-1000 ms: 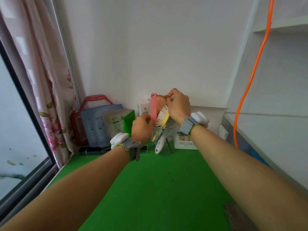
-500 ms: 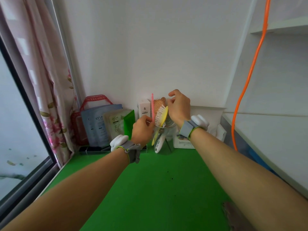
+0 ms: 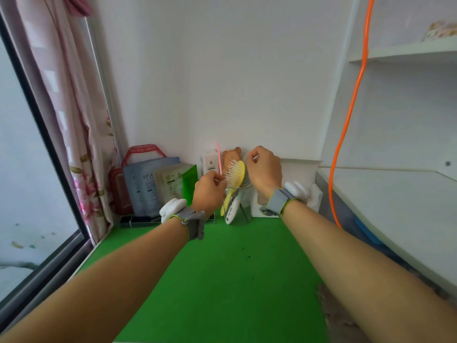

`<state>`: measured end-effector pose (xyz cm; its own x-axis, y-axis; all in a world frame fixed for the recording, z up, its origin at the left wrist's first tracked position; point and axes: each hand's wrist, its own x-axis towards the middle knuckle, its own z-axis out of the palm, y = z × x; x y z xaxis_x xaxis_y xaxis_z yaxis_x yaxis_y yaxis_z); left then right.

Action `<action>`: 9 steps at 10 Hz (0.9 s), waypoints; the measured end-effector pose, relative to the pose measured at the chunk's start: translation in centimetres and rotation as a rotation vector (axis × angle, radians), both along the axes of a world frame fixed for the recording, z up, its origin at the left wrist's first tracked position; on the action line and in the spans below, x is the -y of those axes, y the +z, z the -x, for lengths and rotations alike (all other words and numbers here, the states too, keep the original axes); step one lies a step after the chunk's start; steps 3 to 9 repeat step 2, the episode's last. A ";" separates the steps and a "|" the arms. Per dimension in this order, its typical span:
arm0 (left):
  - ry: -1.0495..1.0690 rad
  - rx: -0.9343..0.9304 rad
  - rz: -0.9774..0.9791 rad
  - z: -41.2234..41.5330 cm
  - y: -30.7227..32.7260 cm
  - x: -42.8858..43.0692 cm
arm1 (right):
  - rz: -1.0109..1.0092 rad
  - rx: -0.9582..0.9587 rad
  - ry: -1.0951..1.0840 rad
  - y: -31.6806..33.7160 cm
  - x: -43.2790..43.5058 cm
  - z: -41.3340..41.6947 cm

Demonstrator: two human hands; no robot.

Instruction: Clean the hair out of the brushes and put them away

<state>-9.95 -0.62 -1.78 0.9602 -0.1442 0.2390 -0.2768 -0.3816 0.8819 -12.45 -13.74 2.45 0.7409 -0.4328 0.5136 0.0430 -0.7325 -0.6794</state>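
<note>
Green tabletop (image 3: 235, 280), left hand (image 3: 210, 191) pinching pink comb (image 3: 218, 157) by cup (image 3: 241, 206), right hand (image 3: 264, 169) curled beside brushes (image 3: 236, 173), grip unclear

Green tabletop (image 3: 222, 305) and its load.
Along the back wall, left to right: upright sachets (image 3: 148, 186) behind a black tray (image 3: 138, 220), a clear glass cup (image 3: 243, 211), a white box (image 3: 299, 174). Dark specks (image 3: 248, 256) lie mid-surface; a brownish fuzzy patch (image 3: 331, 315) lies front right.

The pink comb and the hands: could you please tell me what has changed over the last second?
The comb turned from broadside to edge-on, still pinched upright by the left hand. The right hand shifted right, off the wooden brush. The yellow brush and cup stayed put.
</note>
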 end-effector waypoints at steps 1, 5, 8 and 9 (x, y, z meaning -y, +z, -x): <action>-0.013 0.004 0.002 0.9 0.4 -0.2 | -0.033 -0.020 0.034 0.0 -0.1 1.3; -0.014 0.011 0.027 1.7 0.8 -0.5 | -0.092 -0.033 0.037 -0.2 -0.2 2.2; -0.014 0.011 0.027 1.7 0.8 -0.5 | -0.092 -0.033 0.037 -0.2 -0.2 2.2; -0.014 0.011 0.027 1.7 0.8 -0.5 | -0.092 -0.033 0.037 -0.2 -0.2 2.2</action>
